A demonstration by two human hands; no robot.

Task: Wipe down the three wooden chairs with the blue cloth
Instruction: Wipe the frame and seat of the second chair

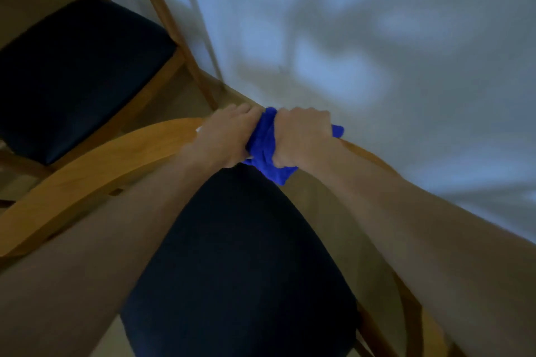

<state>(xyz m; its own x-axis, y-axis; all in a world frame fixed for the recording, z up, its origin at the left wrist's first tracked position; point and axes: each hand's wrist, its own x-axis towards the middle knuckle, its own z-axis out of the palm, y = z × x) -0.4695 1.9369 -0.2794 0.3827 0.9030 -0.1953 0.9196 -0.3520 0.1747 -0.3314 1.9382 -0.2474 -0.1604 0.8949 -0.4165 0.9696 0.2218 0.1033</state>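
Gripping blue cloth (265, 143) on chair backrest (95, 165), both hands (229, 139) curled; second chair (84, 72) beside wall (377, 38).

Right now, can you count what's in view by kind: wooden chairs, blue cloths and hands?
Wooden chairs with dark seat cushions: 2, the near one and the far one
Bunched blue cloth: 1
Bare hands: 2, the left hand and the right hand
Total: 5
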